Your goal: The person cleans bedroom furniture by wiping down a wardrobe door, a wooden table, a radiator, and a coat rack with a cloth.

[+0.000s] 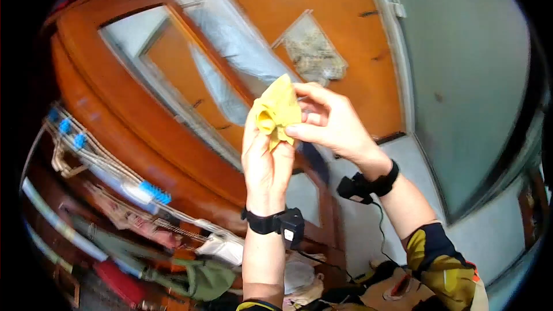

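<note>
A small yellow cloth (pixel 279 103), folded and rolled with a curled opening on its left side, is held up in front of me between both hands. My left hand (pixel 266 158) grips it from below and the left, its fingers partly hidden behind the folds. From the right, my right hand (pixel 325 118) pinches the lower right edge of the cloth between thumb and fingers. One corner of the cloth points upward above the fingers. Each wrist wears a black strap with a small box and a cable.
A brown wooden wardrobe (pixel 138 109) with mirror panels stands at the left. Behind it are an orange-brown door (pixel 340 23) and a grey-green panel (pixel 461 80). Hangers with blue clips (pixel 155 193) and clothes, including a green garment (pixel 207 279), are at the lower left.
</note>
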Demonstrator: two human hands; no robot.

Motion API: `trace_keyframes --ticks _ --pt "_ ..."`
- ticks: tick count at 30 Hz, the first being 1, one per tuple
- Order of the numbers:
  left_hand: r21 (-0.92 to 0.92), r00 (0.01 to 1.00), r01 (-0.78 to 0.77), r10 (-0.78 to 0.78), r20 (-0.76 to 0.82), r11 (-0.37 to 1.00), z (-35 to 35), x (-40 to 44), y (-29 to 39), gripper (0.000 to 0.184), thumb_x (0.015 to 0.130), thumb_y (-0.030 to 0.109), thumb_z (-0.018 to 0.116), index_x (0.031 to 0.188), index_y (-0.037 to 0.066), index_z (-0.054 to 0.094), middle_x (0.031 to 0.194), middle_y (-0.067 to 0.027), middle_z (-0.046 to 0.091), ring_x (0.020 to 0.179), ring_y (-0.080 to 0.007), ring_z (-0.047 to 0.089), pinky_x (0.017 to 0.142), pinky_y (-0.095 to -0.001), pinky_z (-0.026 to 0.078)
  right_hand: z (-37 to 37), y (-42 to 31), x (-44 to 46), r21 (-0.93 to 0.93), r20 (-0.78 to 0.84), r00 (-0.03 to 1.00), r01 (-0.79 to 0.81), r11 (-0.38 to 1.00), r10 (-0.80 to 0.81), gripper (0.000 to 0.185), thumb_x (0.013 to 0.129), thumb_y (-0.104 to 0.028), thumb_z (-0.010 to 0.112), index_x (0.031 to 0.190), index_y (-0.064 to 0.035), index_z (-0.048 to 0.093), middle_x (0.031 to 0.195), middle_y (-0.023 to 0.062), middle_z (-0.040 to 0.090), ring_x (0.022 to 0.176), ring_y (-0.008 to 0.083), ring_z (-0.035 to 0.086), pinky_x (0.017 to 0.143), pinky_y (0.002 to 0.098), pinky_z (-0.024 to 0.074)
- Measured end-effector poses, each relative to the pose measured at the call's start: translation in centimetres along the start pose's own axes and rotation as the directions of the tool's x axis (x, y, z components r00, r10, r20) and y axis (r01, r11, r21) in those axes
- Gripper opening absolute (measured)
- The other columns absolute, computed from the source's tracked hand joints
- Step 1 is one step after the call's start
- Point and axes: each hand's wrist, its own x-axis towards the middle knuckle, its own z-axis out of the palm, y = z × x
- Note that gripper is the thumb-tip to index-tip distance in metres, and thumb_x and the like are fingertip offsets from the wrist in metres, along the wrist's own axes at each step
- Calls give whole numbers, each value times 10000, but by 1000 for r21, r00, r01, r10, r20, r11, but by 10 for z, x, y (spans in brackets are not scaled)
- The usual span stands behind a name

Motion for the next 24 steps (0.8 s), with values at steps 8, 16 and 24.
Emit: trace_keyframes --ticks 8,16,24 --pt "314 955 283 -297 -4 906 -6 -69 -127 615 913 16 485 1481 102 265 1343 -134 481 1087 -240 586 778 -326 555 -100 -16 -123 -438 -224 942 -327 837 251 384 831 29 496 1209 19 562 1069 129 679 950 142 646 828 297 510" --pt "650 884 85 -358 300 755 33 -37 -232 829 829 22 643 1515 83 181 1508 -154 259 1329 -306 373 1036 -411 413 -202 -42 -138 -634 -419 908 -312 708 25 305 760 8 474 1025 39 620 921 243 664 891 387 648 753 437 508" --pt "598 909 149 -347 230 787 87 -4 -299 293 984 172 528 1213 -8 495 1340 -127 432 1116 -274 541 874 -413 523 -255 -124 -158 -867 -350 915 -235 439 -202 265 762 9 509 993 23 637 917 224 663 894 389 640 755 459 492"
